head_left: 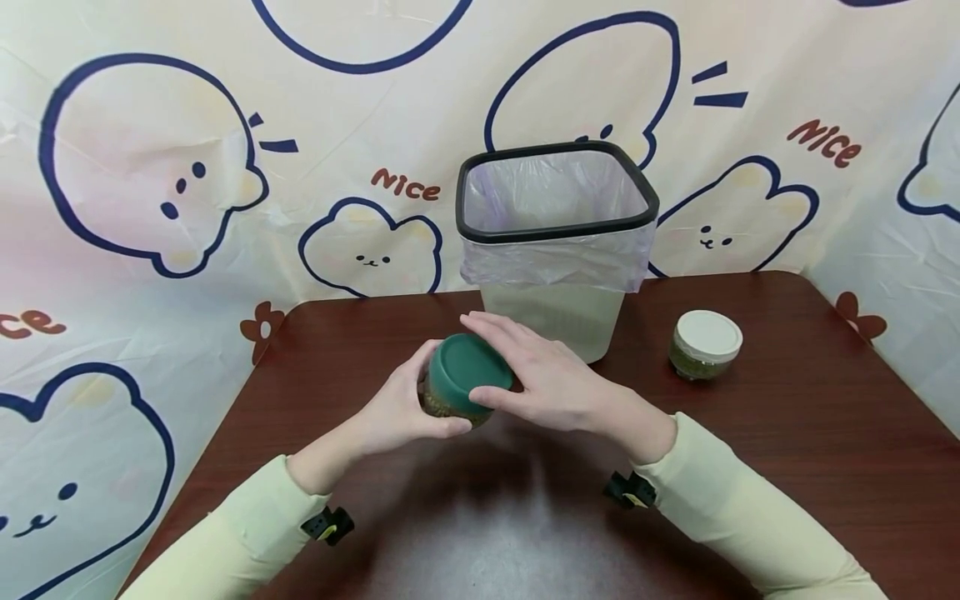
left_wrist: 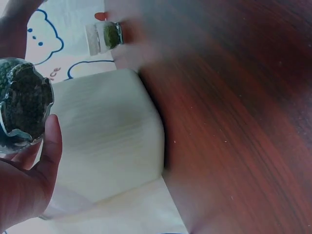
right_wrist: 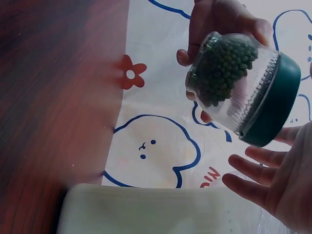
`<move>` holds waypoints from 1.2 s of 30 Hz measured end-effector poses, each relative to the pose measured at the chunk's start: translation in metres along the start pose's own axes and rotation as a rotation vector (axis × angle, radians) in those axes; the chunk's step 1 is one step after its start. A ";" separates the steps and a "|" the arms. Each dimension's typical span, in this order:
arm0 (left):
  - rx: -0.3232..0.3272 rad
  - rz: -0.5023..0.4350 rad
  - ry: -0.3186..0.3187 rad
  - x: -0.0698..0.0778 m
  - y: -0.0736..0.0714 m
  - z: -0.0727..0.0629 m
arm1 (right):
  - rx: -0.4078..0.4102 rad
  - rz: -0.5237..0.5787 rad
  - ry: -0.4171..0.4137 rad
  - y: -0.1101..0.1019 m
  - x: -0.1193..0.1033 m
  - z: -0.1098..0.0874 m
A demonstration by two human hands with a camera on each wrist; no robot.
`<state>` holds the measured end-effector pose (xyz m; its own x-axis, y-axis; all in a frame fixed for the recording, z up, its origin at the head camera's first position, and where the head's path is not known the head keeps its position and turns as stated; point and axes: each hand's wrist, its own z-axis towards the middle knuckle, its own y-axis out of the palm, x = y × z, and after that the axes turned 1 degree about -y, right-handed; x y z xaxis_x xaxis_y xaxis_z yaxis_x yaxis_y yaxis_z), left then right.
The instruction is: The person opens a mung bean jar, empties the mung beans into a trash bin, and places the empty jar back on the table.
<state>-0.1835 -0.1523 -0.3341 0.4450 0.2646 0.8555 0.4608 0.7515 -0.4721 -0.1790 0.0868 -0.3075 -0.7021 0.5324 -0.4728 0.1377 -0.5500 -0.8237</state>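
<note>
My left hand [head_left: 397, 404] grips a clear jar with a dark green lid [head_left: 471, 371] from its left side, above the table. In the right wrist view, small green beans [right_wrist: 222, 70] sit inside the jar, which is tilted there. My right hand [head_left: 547, 375] is at the lid's right side, its fingers spread and fairly straight. Seen from the right wrist, those fingers [right_wrist: 253, 168] lie beside the lid without curling round it; whether the thumb touches it I cannot tell. The left wrist view shows the jar's base [left_wrist: 27, 105] above my left thumb.
Behind my hands stands a pale bin [head_left: 558, 312] with a black rim and a thin plastic liner. A second jar [head_left: 705, 343], with a white lid and green contents, stands to its right on the dark red-brown table [head_left: 787, 433]. A printed cloth [head_left: 360, 125] hangs behind.
</note>
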 end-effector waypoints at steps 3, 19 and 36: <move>-0.007 0.006 -0.006 0.003 0.000 0.001 | 0.003 -0.002 0.000 0.001 -0.001 0.001; 0.025 0.009 -0.033 0.010 0.006 0.005 | 0.084 -0.011 -0.026 0.003 -0.001 -0.001; 0.006 -0.021 -0.008 0.012 0.009 0.008 | 0.173 0.036 -0.061 0.001 0.002 -0.006</move>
<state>-0.1802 -0.1375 -0.3263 0.4289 0.2538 0.8670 0.4653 0.7605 -0.4528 -0.1758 0.0913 -0.3112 -0.7405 0.4737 -0.4767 0.0445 -0.6732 -0.7381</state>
